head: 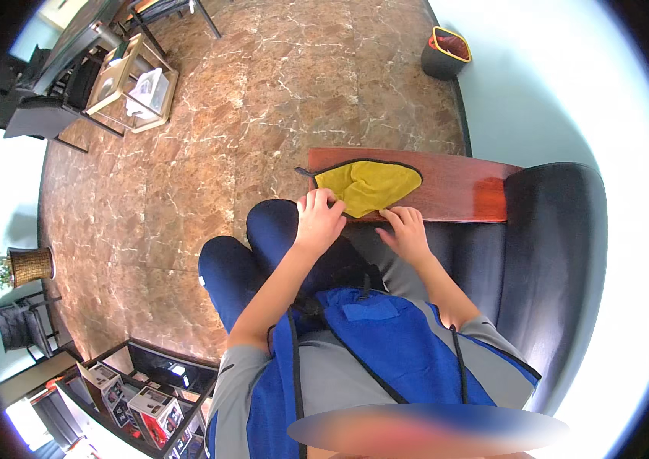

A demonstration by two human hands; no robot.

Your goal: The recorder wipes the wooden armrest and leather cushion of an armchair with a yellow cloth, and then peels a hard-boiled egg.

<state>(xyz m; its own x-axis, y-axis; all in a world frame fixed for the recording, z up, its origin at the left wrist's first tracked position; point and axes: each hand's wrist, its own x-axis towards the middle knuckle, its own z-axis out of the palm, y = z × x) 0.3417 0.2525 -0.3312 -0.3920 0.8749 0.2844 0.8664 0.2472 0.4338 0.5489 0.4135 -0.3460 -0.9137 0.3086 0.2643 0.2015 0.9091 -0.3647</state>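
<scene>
A yellow cloth (367, 185) with dark edging and a small loop at its left corner lies on a reddish wooden armrest (462, 186). It is folded to a pointed leaf shape, with creases near its middle. My left hand (320, 221) is at the cloth's near left edge, its thumb and fingers curled together on the border. The exact grip is partly hidden by the hand. At the near right edge, my right hand (409, 232) touches the border with a fingertip; its thumb stands apart, below the armrest's edge.
The armrest belongs to a black sofa (554, 229) beside me. A black bin (445, 60) with a yellow rim stands by the wall. Far left are a small cart (132, 86), chairs and a potted plant (31, 267). A shelf with boxes (155, 410) stands at lower left.
</scene>
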